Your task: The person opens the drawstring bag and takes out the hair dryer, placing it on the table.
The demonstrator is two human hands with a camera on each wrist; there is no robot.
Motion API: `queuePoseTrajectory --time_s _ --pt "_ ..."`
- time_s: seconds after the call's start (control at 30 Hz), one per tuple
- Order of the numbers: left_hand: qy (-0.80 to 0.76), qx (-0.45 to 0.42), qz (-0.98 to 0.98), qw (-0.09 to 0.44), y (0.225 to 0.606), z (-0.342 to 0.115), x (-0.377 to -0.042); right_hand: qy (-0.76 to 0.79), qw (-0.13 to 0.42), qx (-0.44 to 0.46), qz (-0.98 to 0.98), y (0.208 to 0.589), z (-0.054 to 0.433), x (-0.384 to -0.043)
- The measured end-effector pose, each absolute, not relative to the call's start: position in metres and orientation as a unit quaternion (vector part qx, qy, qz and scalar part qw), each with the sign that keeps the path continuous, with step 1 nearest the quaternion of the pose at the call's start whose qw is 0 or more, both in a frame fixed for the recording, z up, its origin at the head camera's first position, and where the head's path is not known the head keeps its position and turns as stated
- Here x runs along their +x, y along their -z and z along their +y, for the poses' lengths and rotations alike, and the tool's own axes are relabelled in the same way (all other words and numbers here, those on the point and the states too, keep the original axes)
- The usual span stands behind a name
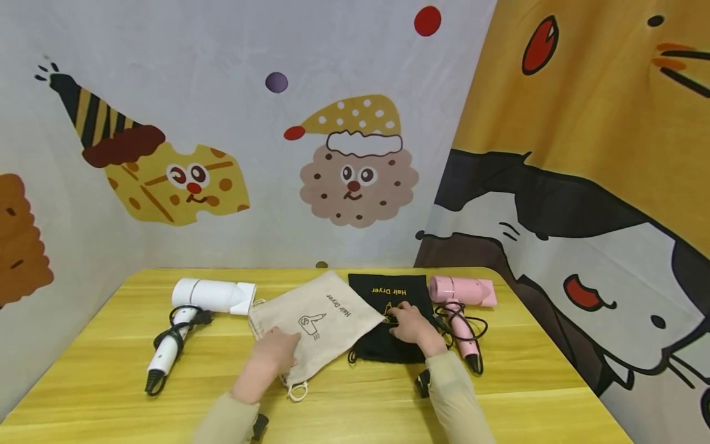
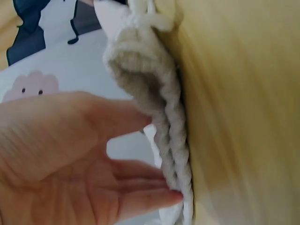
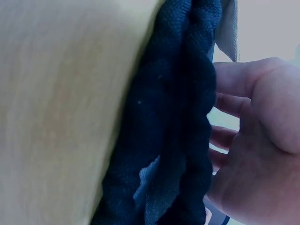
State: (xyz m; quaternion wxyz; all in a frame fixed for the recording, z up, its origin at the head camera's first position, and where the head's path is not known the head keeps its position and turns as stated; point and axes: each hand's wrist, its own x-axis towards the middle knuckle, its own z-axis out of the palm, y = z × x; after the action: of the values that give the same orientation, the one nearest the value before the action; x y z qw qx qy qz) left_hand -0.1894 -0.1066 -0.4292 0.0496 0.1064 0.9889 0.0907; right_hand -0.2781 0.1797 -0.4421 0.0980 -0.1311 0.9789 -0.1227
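Observation:
A beige drawstring bag (image 1: 338, 320) printed "Hair Dryer" lies flat on the table, turned at an angle. One corner of it reaches over a black drawstring bag (image 1: 377, 348) with yellow print. My left hand (image 1: 274, 348) rests on the beige bag's near left part. In the left wrist view, its thumb and fingers (image 2: 145, 199) touch the cloth beside the gathered mouth, fairly straight. On the black bag lies my right hand (image 1: 413, 324), close to the beige corner. The right wrist view shows its extended fingers (image 3: 232, 86) against the black cloth, fingertips hidden behind the gathered edge.
Left of the bags lies a white hair dryer (image 1: 213, 296) with its black cord wound about the handle. A pink hair dryer (image 1: 460, 291), also with a dark cord, lies right of the black bag. Behind the wooden table (image 1: 333, 413) hangs a cartoon-printed cloth (image 1: 222, 111).

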Motion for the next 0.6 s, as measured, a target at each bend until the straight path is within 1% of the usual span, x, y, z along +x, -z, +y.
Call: queuePoseTrajectory --time_s 0.17,0.23,0.47,0.6 --pt "-0.010 0.095 0.995 -0.020 0.434 -0.087 -0.190 0.117 0.101 -0.125 0.980 0.441 0.179 -0.278" --pt "0.014 0.080 0.996 -0.029 0.434 -0.078 -0.191 0.117 0.104 -0.122 0.980 0.440 0.179 -0.278" --pt "0.051 0.003 0.999 -0.011 0.431 -0.054 -0.192 0.122 0.106 -0.122 0.979 0.439 0.178 -0.277" --pt "0.062 -0.036 0.997 -0.018 0.431 -0.047 -0.193 0.124 0.105 -0.123 0.979 0.438 0.176 -0.276"
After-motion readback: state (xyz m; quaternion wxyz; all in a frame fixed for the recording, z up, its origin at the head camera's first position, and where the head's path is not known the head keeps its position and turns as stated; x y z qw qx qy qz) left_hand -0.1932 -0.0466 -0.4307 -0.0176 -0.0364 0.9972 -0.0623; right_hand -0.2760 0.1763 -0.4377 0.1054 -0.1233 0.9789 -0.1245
